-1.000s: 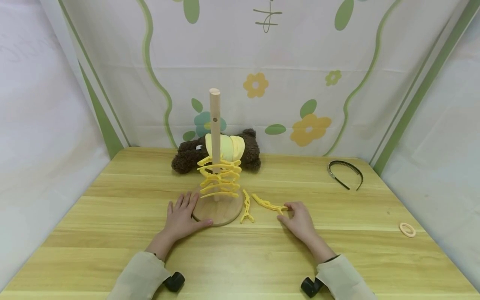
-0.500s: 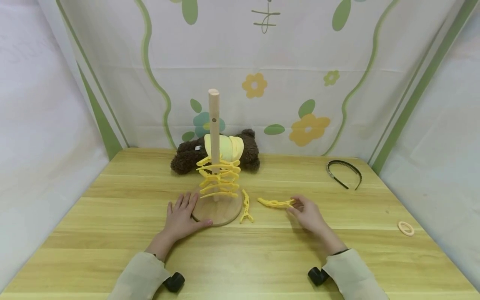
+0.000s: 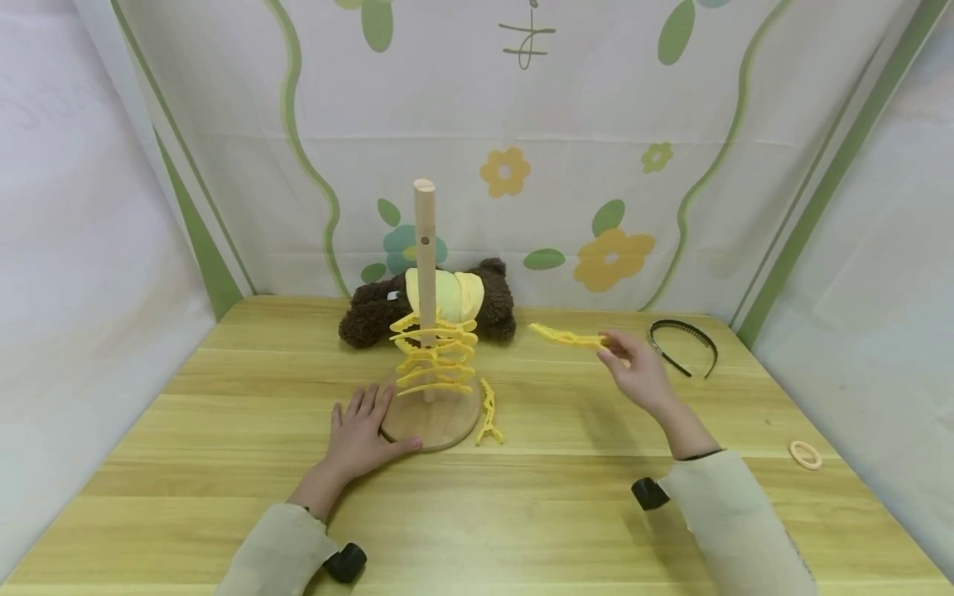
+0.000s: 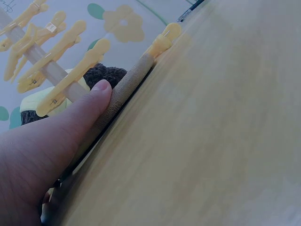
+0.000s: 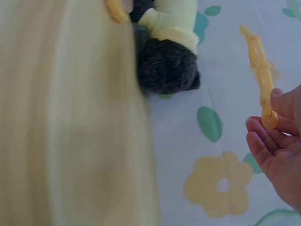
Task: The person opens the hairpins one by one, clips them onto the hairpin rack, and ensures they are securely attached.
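Observation:
My right hand [image 3: 637,372] pinches the handle end of a yellow hair clip [image 3: 568,338] between thumb and fingers, well above the table. In the right wrist view the same clip [image 5: 261,75] points up and away from the fingers. My left hand [image 3: 361,434] lies spread at the left edge of a round wooden base [image 3: 440,424], its thumb on the rim. A wooden post [image 3: 426,265] rises from this base. Several yellow hair clips [image 3: 436,354] are stacked around the post's lower part. One more yellow clip [image 3: 488,412] lies on the table just right of the base.
Behind the post a dark brown plush bear [image 3: 495,300] in a yellow top lies on its side. A black headband [image 3: 684,348] is at the back right, and a beige ring [image 3: 806,454] near the right edge. A printed cloth [image 3: 566,190] hangs behind the table [image 3: 522,521].
My right hand has lifted the hair clip off the table, carrying it up, back and to the right. The left hand has stayed on the base.

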The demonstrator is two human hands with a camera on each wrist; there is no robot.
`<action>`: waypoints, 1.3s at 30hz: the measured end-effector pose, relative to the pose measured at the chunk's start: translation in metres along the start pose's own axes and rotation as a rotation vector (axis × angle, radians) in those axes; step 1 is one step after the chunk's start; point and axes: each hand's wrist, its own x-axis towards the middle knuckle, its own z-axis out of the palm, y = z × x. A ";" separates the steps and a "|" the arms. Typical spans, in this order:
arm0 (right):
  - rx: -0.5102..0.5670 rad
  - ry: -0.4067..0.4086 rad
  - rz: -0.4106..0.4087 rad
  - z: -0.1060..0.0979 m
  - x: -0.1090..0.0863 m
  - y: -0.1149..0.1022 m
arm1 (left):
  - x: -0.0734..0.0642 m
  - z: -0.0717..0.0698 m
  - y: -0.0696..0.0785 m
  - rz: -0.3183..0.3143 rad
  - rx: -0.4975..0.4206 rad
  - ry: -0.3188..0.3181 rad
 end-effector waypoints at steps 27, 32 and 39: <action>0.140 -0.124 -0.198 0.052 0.091 -0.119 | -0.001 0.002 -0.002 0.002 -0.011 0.003; 0.163 -0.138 -0.224 0.059 0.095 -0.126 | 0.000 0.003 -0.003 0.009 0.000 0.012; 0.184 -0.174 -0.216 0.061 0.096 -0.130 | 0.000 0.002 -0.001 0.017 -0.004 0.014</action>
